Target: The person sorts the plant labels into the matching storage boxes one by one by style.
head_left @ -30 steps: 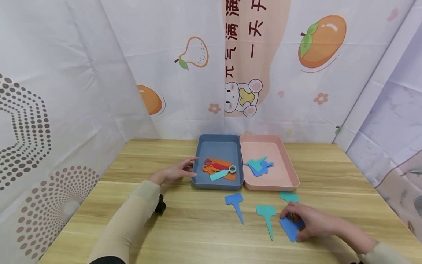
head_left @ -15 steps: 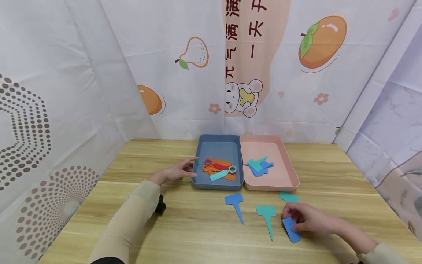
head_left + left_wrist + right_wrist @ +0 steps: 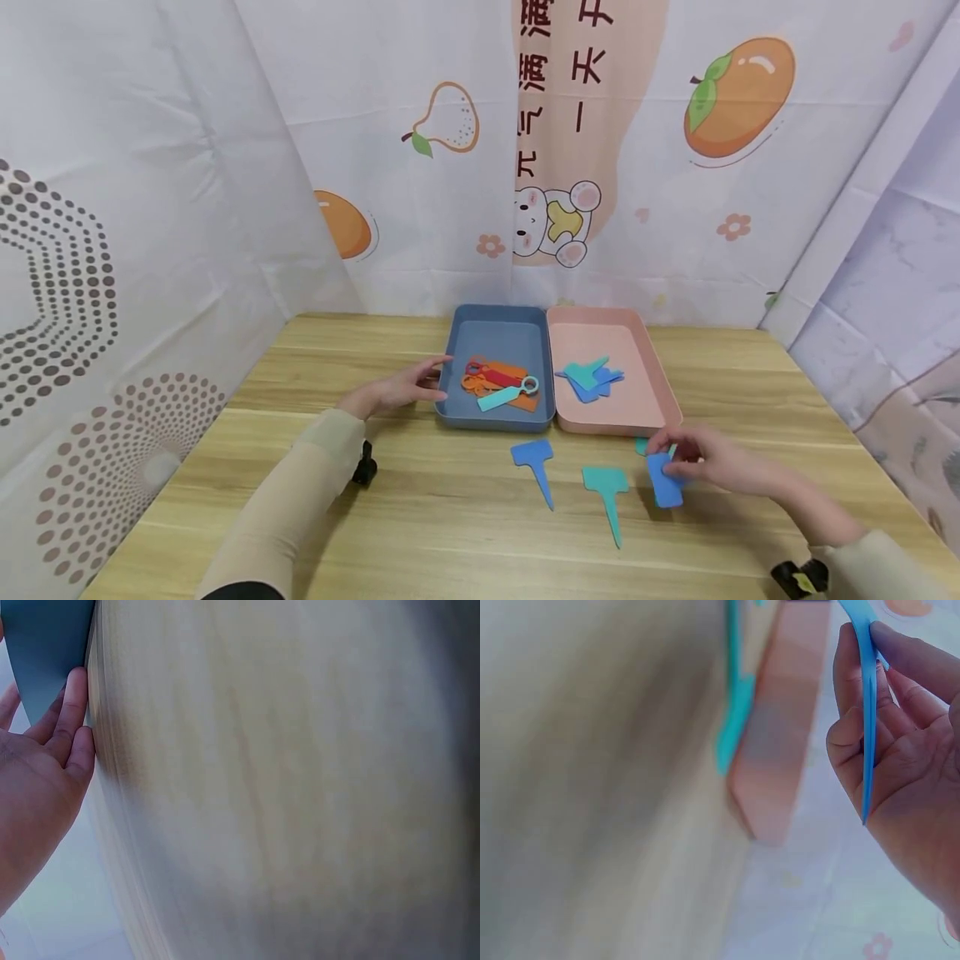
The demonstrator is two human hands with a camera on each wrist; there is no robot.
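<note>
My right hand (image 3: 708, 460) pinches a blue T-shaped plant label (image 3: 664, 485) between thumb and fingers. In the right wrist view the held label (image 3: 868, 731) shows edge-on, its stem pointing down along the palm. A teal label (image 3: 641, 446) on the table is mostly hidden behind this hand. To the left lie another teal label (image 3: 606, 480) and a blue label (image 3: 533, 452), stems toward me. With fingers extended, my left hand (image 3: 401, 388) touches the left wall of the blue-grey tray (image 3: 495, 424); the left wrist view shows its fingertips (image 3: 76, 682) against that tray.
Inside the blue-grey tray are orange, red and teal flat tags, some with ring ends (image 3: 498, 398). Beside it stands a pink tray (image 3: 618, 428) with several blue and teal labels (image 3: 588, 379). A printed curtain (image 3: 420, 208) hangs behind the wooden table (image 3: 450, 533).
My right hand has picked up the blue label from the table and moved away from me, toward the pink tray. My left hand has stayed at the blue-grey tray.
</note>
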